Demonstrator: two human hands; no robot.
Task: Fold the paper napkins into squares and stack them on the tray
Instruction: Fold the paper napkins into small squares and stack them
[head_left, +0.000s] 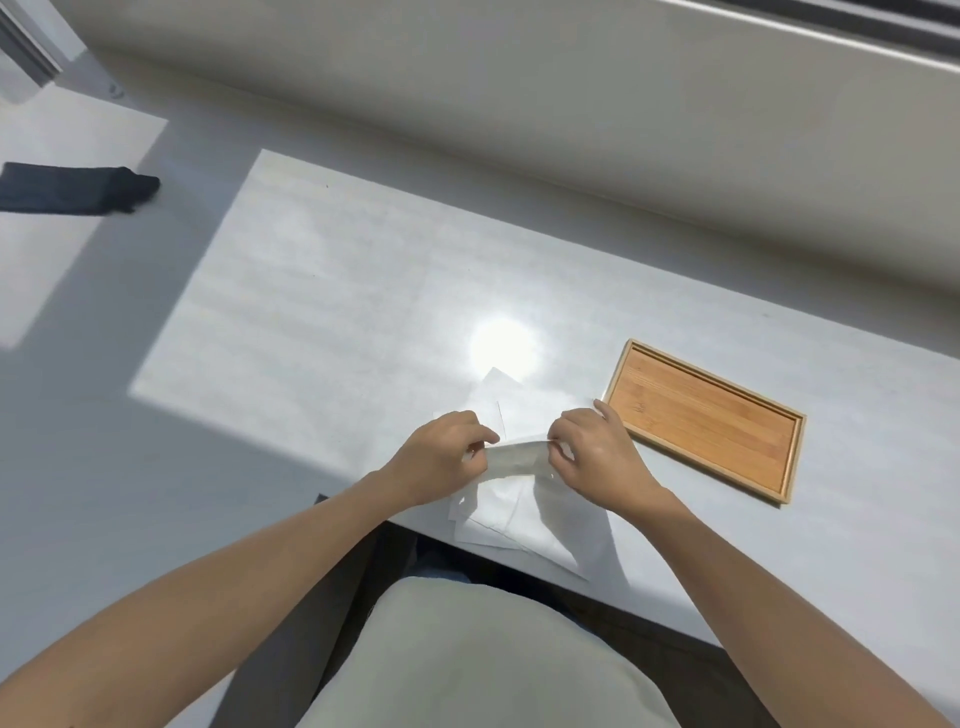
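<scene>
Your left hand (441, 457) and right hand (592, 452) each pinch a napkin (514, 460) edge, lifted above the pile (519, 519) beside the tray (701, 421) on the sunlit tabletop (337, 312).

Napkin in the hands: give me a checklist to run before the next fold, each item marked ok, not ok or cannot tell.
1. Both hands grip the napkin: ok. The left hand and the right hand pinch its top edge at opposite ends.
2. Edges lined up for a square fold: cannot tell; the napkin sags between the hands.
3. Free table surface for pressing the crease: ok, bare surface lies beyond the hands.
4. Tray ready to take the stack: ok, nothing on it, just right of the right hand.
5. Spare napkins secure: not ok; they lie loosely fanned and jut past the table's near edge.
</scene>
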